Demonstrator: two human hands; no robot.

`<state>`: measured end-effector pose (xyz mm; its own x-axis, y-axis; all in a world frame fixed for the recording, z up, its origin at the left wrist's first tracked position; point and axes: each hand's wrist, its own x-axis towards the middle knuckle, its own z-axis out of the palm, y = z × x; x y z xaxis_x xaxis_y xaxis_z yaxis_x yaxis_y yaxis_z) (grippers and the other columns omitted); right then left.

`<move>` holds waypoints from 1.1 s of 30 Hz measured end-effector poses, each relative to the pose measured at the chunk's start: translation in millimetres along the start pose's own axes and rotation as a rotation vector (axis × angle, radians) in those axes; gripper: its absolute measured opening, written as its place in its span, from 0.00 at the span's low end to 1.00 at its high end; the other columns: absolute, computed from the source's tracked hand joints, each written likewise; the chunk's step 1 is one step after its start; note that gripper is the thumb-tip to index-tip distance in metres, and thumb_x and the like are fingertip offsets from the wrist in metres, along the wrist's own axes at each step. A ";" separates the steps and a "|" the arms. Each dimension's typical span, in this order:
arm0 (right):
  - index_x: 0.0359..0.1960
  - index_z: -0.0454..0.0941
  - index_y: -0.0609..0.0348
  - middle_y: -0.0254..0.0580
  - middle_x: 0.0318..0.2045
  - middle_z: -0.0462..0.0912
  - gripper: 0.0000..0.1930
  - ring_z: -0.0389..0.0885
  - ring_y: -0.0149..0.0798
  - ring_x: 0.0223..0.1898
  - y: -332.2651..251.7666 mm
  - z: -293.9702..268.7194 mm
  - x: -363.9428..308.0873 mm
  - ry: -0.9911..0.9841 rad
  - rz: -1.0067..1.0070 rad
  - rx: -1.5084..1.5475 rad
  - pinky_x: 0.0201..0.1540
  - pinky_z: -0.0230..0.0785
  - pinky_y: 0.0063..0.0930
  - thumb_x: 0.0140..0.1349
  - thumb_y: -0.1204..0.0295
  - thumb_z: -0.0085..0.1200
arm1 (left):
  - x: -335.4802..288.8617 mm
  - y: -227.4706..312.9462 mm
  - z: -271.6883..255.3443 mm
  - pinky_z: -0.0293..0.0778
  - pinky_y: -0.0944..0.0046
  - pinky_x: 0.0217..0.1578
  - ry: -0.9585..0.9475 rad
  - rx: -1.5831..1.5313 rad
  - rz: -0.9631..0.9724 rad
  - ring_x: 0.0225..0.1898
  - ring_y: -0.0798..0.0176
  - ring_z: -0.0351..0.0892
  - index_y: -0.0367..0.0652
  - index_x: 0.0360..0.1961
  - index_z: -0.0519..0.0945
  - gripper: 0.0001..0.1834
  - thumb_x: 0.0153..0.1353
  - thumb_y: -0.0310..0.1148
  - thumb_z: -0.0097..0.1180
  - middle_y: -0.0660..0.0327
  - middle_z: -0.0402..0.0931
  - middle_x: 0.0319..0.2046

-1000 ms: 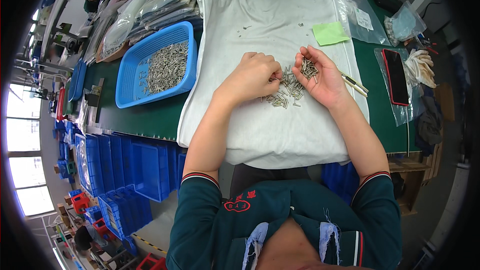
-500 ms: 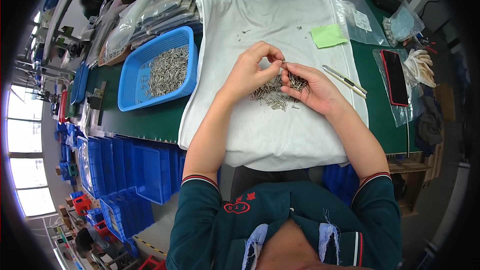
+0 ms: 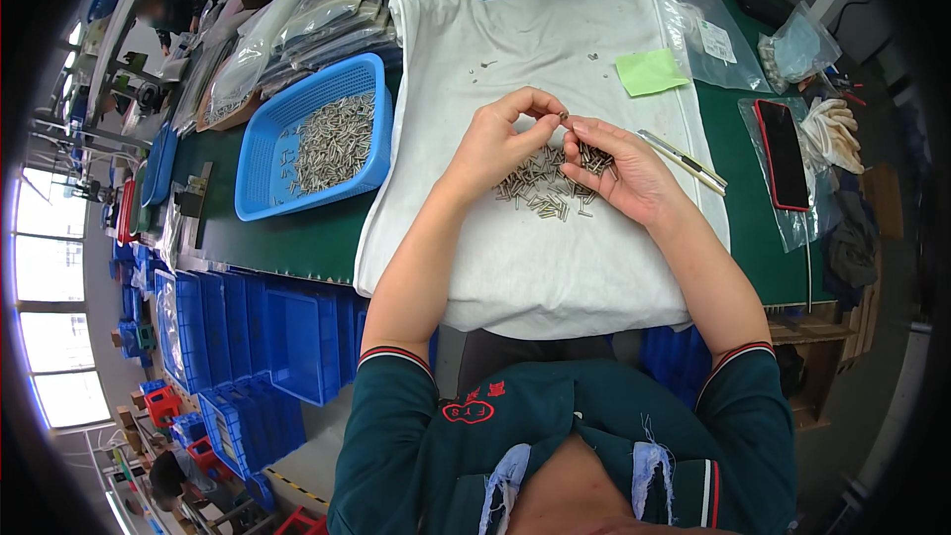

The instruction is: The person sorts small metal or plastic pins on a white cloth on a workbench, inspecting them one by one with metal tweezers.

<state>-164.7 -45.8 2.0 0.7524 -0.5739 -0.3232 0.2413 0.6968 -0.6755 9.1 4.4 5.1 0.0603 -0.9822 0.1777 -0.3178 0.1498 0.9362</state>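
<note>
Silvery on short rod-shaped metal pieces (image 3: 543, 176), blue on rectangular plastic basket (image 3: 327, 196), plain white on spread cloth (image 3: 555, 277)

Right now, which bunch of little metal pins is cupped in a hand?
The bunch in the right hand; the loose pile lies on the white cloth, and the larger batch sits in the light-blue basket.

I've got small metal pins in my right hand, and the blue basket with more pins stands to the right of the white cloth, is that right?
Not quite: the head view shows the blue basket with more pins to the left of the white cloth. The small metal pins are in your right hand.
</note>
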 end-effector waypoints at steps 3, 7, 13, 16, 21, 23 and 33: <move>0.45 0.70 0.63 0.31 0.30 0.75 0.12 0.75 0.22 0.33 -0.4 -0.1 -0.3 -0.006 -0.006 0.005 0.39 0.75 0.21 0.63 0.71 0.47 | 1.5 -4.8 0.4 0.66 0.70 0.45 -0.029 -0.124 0.025 0.39 0.71 0.73 0.36 0.36 0.76 0.07 0.57 0.28 0.53 0.64 0.76 0.34; 0.45 0.70 0.63 0.31 0.30 0.75 0.12 0.75 0.23 0.33 -0.9 0.2 -0.7 -0.025 -0.006 0.025 0.39 0.75 0.20 0.63 0.71 0.47 | 3.1 -11.5 1.4 0.67 0.70 0.44 -0.080 -0.344 -0.030 0.39 0.71 0.73 0.37 0.37 0.75 0.08 0.58 0.29 0.53 0.64 0.75 0.34; 0.43 0.72 0.64 0.31 0.30 0.75 0.12 0.75 0.23 0.32 -1.2 1.0 -1.1 -0.004 -0.018 0.029 0.40 0.75 0.20 0.61 0.69 0.50 | 3.6 -12.4 2.8 0.67 0.71 0.44 -0.140 -0.586 -0.142 0.40 0.72 0.72 0.38 0.37 0.75 0.07 0.58 0.29 0.54 0.65 0.74 0.36; 0.42 0.72 0.63 0.31 0.30 0.75 0.12 0.75 0.22 0.32 -1.5 -0.8 -1.1 -0.027 -0.025 0.030 0.40 0.75 0.20 0.61 0.68 0.50 | 3.0 -9.6 4.5 0.67 0.71 0.44 -0.107 -0.503 -0.108 0.40 0.72 0.72 0.39 0.37 0.74 0.07 0.58 0.29 0.54 0.66 0.74 0.35; 0.41 0.73 0.62 0.31 0.30 0.75 0.12 0.75 0.22 0.32 -1.1 0.2 -0.9 -0.032 -0.035 0.033 0.40 0.75 0.20 0.61 0.67 0.50 | 2.0 -13.5 5.8 0.69 0.70 0.42 -0.015 -0.235 0.055 0.38 0.70 0.74 0.39 0.36 0.75 0.07 0.56 0.27 0.55 0.64 0.75 0.34; 0.40 0.73 0.62 0.31 0.29 0.75 0.12 0.75 0.22 0.32 -0.4 0.2 0.0 -0.025 -0.035 0.032 0.41 0.74 0.20 0.61 0.66 0.50 | 1.4 -13.1 8.0 0.70 0.70 0.41 0.016 -0.151 0.102 0.38 0.69 0.74 0.38 0.35 0.75 0.07 0.55 0.27 0.55 0.63 0.75 0.33; 0.38 0.72 0.61 0.31 0.29 0.75 0.11 0.75 0.23 0.32 1.5 -3.3 2.8 0.010 -0.039 0.039 0.40 0.75 0.22 0.62 0.65 0.49 | 0.7 -6.9 12.3 0.70 0.69 0.41 0.085 -0.054 0.139 0.36 0.67 0.76 0.38 0.34 0.78 0.07 0.53 0.26 0.56 0.61 0.74 0.34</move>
<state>-164.3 -47.8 -2.2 0.7362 -0.6048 -0.3037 0.2938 0.6898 -0.6617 -0.3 1.4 -5.0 0.0994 -0.9389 0.3296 -0.2774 0.2919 0.9153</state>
